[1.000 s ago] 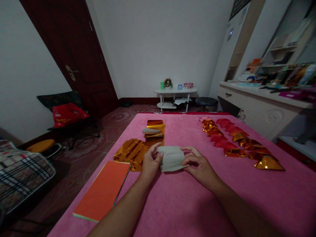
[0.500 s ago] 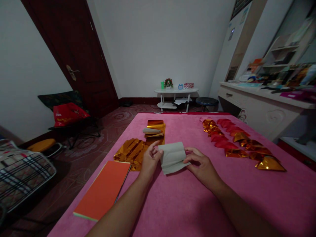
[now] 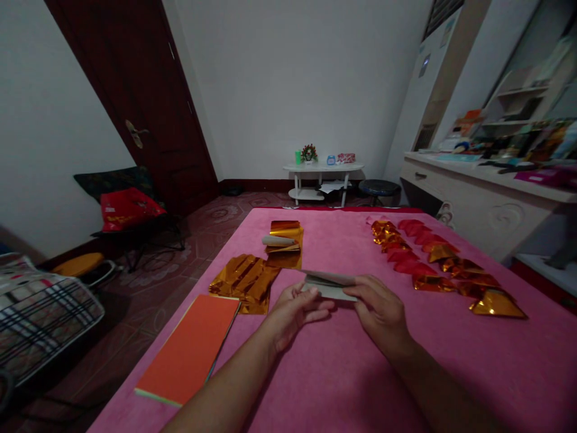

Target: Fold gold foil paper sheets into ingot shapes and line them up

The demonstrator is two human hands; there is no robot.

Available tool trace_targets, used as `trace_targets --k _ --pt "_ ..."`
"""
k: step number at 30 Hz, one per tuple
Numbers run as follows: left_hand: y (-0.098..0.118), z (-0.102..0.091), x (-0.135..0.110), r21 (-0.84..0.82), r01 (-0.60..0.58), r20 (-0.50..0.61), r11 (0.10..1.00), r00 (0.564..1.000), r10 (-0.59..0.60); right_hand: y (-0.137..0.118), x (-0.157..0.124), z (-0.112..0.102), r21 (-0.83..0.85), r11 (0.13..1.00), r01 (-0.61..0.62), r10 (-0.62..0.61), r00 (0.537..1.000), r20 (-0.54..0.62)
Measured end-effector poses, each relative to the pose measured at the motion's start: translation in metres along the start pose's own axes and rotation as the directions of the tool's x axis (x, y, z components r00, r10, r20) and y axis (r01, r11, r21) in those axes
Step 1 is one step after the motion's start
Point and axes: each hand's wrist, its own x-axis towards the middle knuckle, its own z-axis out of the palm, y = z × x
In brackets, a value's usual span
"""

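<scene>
Between my two hands, over the middle of the pink cloth [image 3: 333,373], is a grey sheet of paper [image 3: 331,290], folded over with its two layers slightly apart. My left hand [image 3: 297,310] grips its left end, thumb on top and fingers underneath. My right hand [image 3: 381,307] pinches the right end. Just beyond my left hand lie crinkled gold foil sheets [image 3: 246,279]. Behind them is more gold foil [image 3: 286,255], with a rolled grey paper [image 3: 278,241] on it. A stack of orange paper [image 3: 192,349] rests by my left forearm.
Rows of folded red paper pieces [image 3: 406,261] and gold foil pieces [image 3: 498,304] lie on the right side of the cloth. Further off stand a low white table [image 3: 322,168], a dark stool [image 3: 380,187] and a white dresser [image 3: 478,192]. A red bag [image 3: 130,209] sits at left.
The grey paper was held up nearly flat facing me; now it is folded over and tipped edge-on. My left hand has turned palm-up beneath it, and my right fingers have closed over its end.
</scene>
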Motion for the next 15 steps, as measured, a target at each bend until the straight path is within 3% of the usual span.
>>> trace_targets --k 3,6,9,11,13,15 --pt "-0.007 0.003 0.003 -0.076 -0.104 -0.133 0.992 0.987 0.093 -0.01 0.001 0.005 0.0 0.992 0.125 -0.123 0.98 0.156" --pt "-0.011 0.003 0.007 -0.103 -0.18 -0.214 0.978 0.964 0.154 -0.021 0.001 0.01 -0.073 0.985 0.155 -0.123 0.938 0.325" --pt "-0.009 -0.003 0.012 -0.049 -0.266 -0.325 0.963 0.916 0.236 -0.031 0.001 0.01 -0.026 0.99 0.135 -0.109 0.884 0.455" --pt "-0.004 -0.009 0.013 0.074 -0.306 -0.374 0.949 0.874 0.311 -0.034 0.001 0.008 0.038 0.996 0.075 -0.084 0.902 0.423" --pt "0.002 -0.014 0.013 0.245 -0.287 -0.362 0.926 0.859 0.362 -0.034 0.001 0.006 0.101 0.993 -0.062 0.029 0.954 0.299" --pt "0.007 -0.017 0.011 0.376 -0.216 -0.268 0.901 0.905 0.329 -0.031 0.001 0.004 0.181 0.955 -0.237 0.209 0.965 0.16"
